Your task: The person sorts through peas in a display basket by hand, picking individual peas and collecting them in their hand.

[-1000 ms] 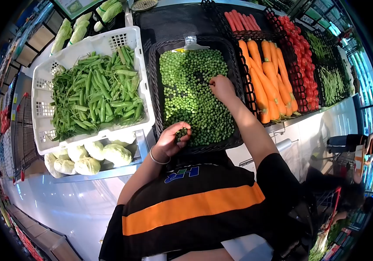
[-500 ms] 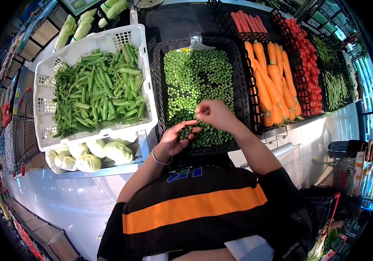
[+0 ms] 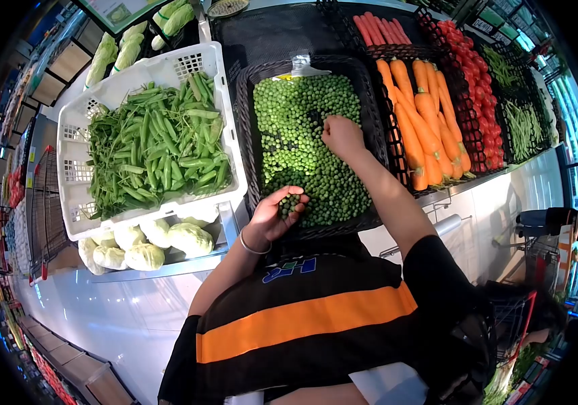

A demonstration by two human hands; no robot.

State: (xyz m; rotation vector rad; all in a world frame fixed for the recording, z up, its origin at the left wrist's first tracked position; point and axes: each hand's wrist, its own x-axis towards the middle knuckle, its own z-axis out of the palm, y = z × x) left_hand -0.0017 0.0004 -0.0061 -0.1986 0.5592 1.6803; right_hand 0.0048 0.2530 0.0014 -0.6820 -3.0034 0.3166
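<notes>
A dark woven basket (image 3: 243, 135) holds a bed of loose green peas (image 3: 289, 135). My left hand (image 3: 277, 217), palm up with fingers curled, cups several peas at the basket's near edge. Over the right side of the peas is my right hand (image 3: 344, 137), its fingertips pinched together and pointing down-left; whatever they hold, if anything, is hidden. A metal scoop-like piece with a yellow patch (image 3: 306, 66) lies at the basket's far end. To the left, a white plastic crate (image 3: 73, 165) is filled with green pea pods (image 3: 160, 148).
Cabbages (image 3: 191, 239) lie in front of the crate. To the right stand carrots (image 3: 424, 121) in a black crate, then red tomatoes (image 3: 478, 94) and green beans (image 3: 524, 131). A roll of plastic bags (image 3: 447, 225) hangs below the counter edge. A shopping cart (image 3: 46, 209) is at left.
My right hand has moved away from my left hand, up and to the right over the peas. My left hand stays in nearly the same place, still cupping peas.
</notes>
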